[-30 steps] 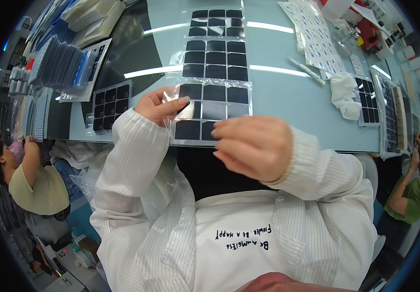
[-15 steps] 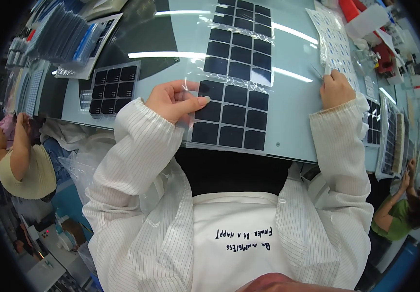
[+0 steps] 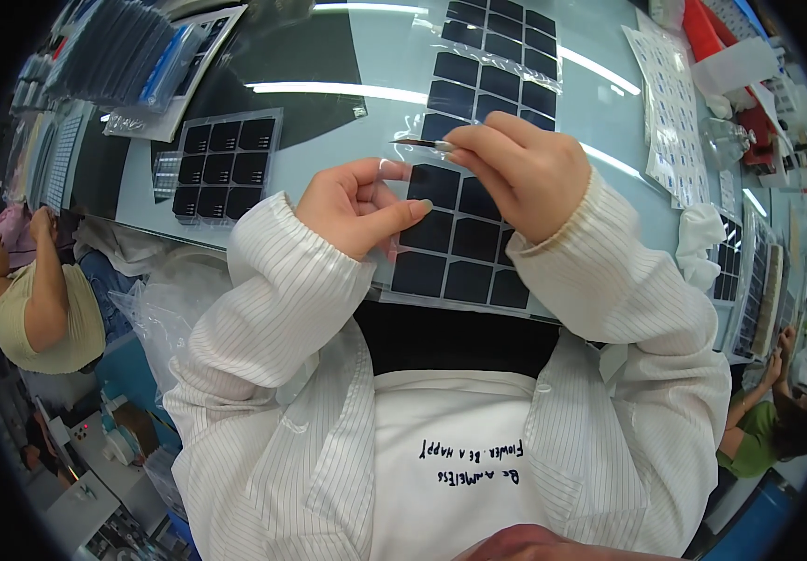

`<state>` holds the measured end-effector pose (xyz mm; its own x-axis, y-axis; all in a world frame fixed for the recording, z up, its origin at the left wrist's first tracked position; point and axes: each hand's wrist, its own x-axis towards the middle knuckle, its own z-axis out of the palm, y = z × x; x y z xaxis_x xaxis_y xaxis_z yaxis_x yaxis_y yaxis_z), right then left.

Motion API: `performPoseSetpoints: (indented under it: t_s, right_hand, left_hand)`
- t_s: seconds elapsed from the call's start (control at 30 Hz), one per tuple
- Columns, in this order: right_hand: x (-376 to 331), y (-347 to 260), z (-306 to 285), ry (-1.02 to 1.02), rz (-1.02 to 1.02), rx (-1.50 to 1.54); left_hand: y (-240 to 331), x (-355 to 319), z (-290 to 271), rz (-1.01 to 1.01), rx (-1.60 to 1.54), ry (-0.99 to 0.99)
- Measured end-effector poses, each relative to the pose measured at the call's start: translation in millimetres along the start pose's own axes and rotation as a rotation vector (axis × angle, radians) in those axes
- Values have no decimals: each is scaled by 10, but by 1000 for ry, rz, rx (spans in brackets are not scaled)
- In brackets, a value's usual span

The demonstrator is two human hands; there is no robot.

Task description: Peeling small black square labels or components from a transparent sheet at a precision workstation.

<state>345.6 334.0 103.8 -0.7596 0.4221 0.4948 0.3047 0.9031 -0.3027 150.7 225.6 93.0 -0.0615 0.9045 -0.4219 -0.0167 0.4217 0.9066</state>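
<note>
A clear plastic sheet (image 3: pixel 464 248) carrying rows of dark square pads lies flat on the pale table beneath both hands — the left hand (image 3: pixel 358 208) rests on its near-left part. A thin dark tool (image 3: pixel 422 144) — silver-tipped, roughly level — sits pinched in the right hand (image 3: pixel 525 168), pointing left above the sheet.

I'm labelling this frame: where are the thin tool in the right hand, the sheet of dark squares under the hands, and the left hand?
Thin tool (image 3: pixel 419 144), head view, its dark shaft.
Sheet of dark squares (image 3: pixel 475 239), head view, a middle square.
Left hand (image 3: pixel 357 206), head view, its back.

Bright overhead strip lights glare in streaks on the glossy tabletop (image 3: pixel 347 122); fisheye bending, dark vignette at edges.
</note>
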Motion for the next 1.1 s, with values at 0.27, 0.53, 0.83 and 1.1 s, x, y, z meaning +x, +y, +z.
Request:
performPoseSetpoints:
  t_s: [0.27, 0.53, 0.83, 1.1]
  right_hand:
    - [73, -60, 66, -7, -41, -59]
    - [168, -156, 52, -102, -93, -227]
    - [105, -191, -63, -135, -77, -303]
    - [96, -175, 8, -192, -79, -308]
  left_hand:
    - [65, -18, 34, -24, 79, -4]
    - [56, -14, 48, -12, 25, -8]
    - [37, -35, 62, 0, 44, 18]
    - [29, -38, 87, 6, 68, 33]
